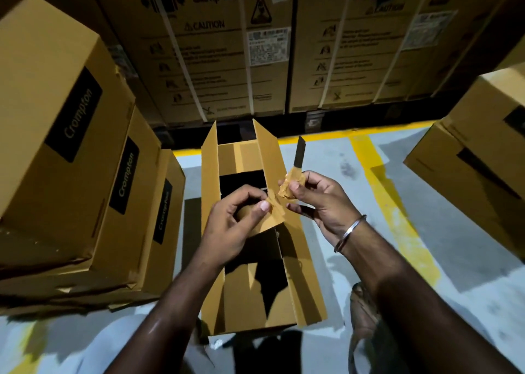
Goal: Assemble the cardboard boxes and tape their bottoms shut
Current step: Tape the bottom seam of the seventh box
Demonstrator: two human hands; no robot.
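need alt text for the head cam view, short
Two hands work brown tape above an open cardboard box on a grey floor: the left hand pinches a tape strip, the right hand grips a tape-wrapped blade. Stacked Crompton boxes stand to the left.

The open box [250, 260] is tan cardboard with a black, shadowed inside, and the tape [277, 206] stretched across it is a glossy brown close to the same tan. The knife [297, 154] has a dark blade and a tape-wrapped brown handle, and the bracelet [350, 231] is silver. The stacked boxes [56, 112] are tan with black label panels (pale lettering), and the floor [326, 157] is pale grey with yellow stripes.
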